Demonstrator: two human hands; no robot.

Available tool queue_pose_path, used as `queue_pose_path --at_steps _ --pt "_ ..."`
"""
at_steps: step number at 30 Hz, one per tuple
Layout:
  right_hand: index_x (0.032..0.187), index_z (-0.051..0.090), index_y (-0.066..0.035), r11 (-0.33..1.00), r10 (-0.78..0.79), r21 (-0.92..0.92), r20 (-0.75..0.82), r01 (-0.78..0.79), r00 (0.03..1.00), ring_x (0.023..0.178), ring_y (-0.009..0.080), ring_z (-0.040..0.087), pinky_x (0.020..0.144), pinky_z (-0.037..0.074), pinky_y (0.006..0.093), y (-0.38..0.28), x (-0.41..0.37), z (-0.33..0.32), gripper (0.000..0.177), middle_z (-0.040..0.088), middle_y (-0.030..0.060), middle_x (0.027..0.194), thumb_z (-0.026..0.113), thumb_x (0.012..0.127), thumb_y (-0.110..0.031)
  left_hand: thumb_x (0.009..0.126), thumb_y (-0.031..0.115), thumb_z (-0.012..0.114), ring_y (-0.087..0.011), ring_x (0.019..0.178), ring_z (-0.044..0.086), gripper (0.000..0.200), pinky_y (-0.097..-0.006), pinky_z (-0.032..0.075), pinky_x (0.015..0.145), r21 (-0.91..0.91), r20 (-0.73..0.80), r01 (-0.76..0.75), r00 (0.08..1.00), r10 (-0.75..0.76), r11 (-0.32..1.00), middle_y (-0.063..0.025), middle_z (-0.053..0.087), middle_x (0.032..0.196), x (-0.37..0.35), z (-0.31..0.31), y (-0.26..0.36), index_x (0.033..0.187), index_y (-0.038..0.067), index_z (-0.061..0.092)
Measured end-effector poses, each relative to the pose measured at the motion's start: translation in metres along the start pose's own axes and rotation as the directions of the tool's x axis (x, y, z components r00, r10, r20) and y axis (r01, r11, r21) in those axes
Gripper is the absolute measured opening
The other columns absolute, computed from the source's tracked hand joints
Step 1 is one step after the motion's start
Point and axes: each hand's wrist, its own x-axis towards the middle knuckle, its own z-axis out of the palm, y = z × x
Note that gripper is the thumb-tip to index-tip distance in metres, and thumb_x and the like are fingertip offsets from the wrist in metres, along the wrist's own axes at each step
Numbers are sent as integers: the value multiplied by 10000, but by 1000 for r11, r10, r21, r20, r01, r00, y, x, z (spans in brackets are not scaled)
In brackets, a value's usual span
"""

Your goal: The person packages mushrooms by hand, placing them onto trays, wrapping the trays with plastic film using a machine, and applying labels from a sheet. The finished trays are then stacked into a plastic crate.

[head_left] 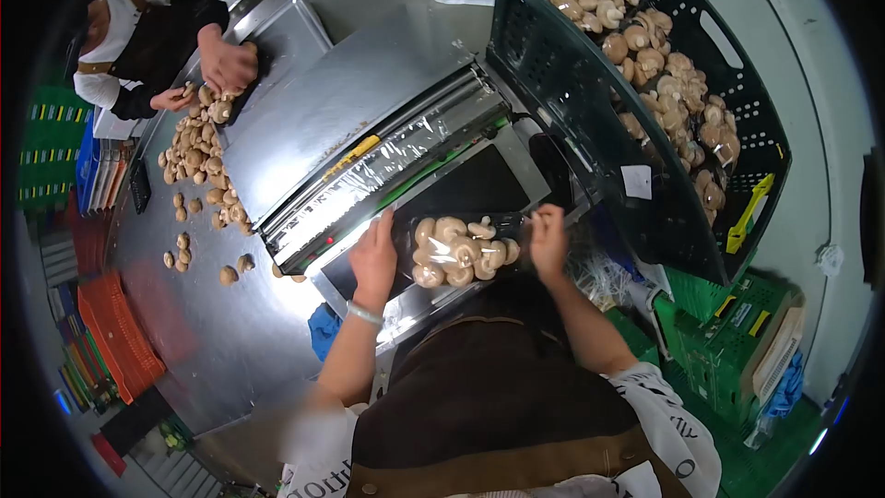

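A dark tray of brown mushrooms (461,254) with shiny clear film over it is between my two hands, in front of my apron. My left hand (373,256) grips the tray's left end, fingers closed at its edge. At the opposite end, my right hand (549,240) pinches the corner between thumb and fingers. Just beyond the tray is a wrapping machine with a roll of clear film (392,166) and a dark flat plate (484,186). The tray overlaps the near part of this plate in view.
A black crate (576,148) at right holds several wrapped mushroom trays (668,83). Loose mushrooms (195,143) lie on the steel table (221,332) at left. Across it, a co-worker's hands (226,65) handle mushrooms. Green crates (728,332) stand at lower right; a blue cloth (324,329) lies beside my left forearm.
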Motion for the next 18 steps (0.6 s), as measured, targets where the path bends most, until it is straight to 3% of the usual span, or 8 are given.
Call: queue_pose_path --at_steps 2,3,5,6,8,14,16,18 --pt "1183 511 -60 911 100 398 39 -108 994 970 191 624 830 485 340 21 -18 43 249 635 89 1073 453 985 -198 762 31 564 -267 669 615 558 -367 500 576 -214 2 -195 980 200 957 -106 622 889 24 3 17 1302 166 519" --pt "1164 506 -48 390 469 754 332 -528 819 946 137 547 873 444 296 3 -25 45 360 554 60 1014 326 1022 -326 825 21 540 -193 715 608 500 -325 493 616 -211 176 -239 944 278 948 -53 600 868 33 -10 31 1309 139 495" --pt "1178 499 -53 -17 94 692 720 -722 688 967 119 536 870 440 286 3 -49 35 392 546 47 1070 373 1007 -382 911 91 503 -151 783 591 400 -289 488 699 -818 373 317 927 23 479 -32 581 887 34 -9 50 1309 122 477" --pt "1164 507 -47 6 8 620 785 -785 620 972 123 540 866 443 289 -5 -58 30 383 550 56 1078 388 1001 -373 954 127 485 -131 818 582 356 -271 485 740 -847 531 531 847 -7 34 -22 571 896 30 -9 63 1309 114 468" --pt "1138 523 -37 103 -119 487 872 -867 476 980 131 547 858 449 296 -28 -81 5 367 558 73 1095 418 989 -355 911 86 549 -83 864 535 403 -216 452 791 -822 534 552 833 148 -143 -3 542 961 22 -52 99 1295 72 430" --pt "1060 570 -4 184 -464 471 815 -863 346 1006 156 569 835 466 315 -139 -68 -72 322 581 126 1146 509 953 -302 894 52 601 -132 1000 539 420 -244 451 826 -770 241 552 717 654 -321 -123 489 1241 -3 -111 128 1273 55 421" --pt "1034 586 6 283 -473 528 803 -801 362 1015 164 576 827 471 321 -163 -37 -100 309 589 143 1163 539 941 -285 936 199 552 -198 1137 529 586 -279 454 914 -434 550 865 475 687 -251 -148 332 1462 22 -168 167 1432 46 280" --pt "1059 586 4 969 210 -239 932 66 294 991 182 603 802 490 323 -182 20 -145 362 595 171 1151 572 912 -326 932 325 536 -233 1256 462 731 -322 420 1003 -474 469 880 280 838 -29 -126 145 1563 28 -162 165 1489 37 160"
